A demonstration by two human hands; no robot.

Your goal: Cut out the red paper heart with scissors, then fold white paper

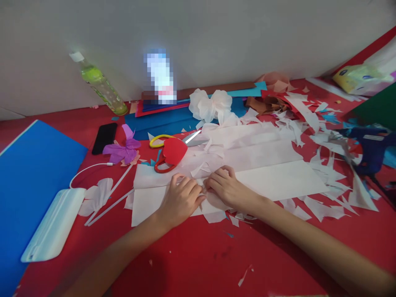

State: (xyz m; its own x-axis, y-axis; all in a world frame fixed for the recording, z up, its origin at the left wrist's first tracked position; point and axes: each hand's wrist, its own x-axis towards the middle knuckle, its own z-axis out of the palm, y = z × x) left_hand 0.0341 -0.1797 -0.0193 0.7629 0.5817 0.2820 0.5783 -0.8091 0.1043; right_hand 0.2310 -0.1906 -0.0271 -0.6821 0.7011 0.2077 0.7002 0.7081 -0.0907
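Close together over the white crepe paper (291,179), my left hand (184,198) and my right hand (227,187) have their fingers curled in. Between the fingertips is a small white paper piece (213,200), pinched from both sides and partly hidden by the fingers. Just beyond my left hand lies a pair of scissors (158,166) with a yellow and an orange-red handle loop. A red heart-shaped piece (175,150) covers the middle of the scissors. Past the paper sits a white paper flower (210,106).
White paper scraps (328,206) and a dark blue glue gun (373,148) lie right. Left are a purple paper flower (124,147), white petals on sticks (97,197), a black phone (104,138), a white power bank (54,225) and a blue board (37,173). A bottle (103,88) leans behind.
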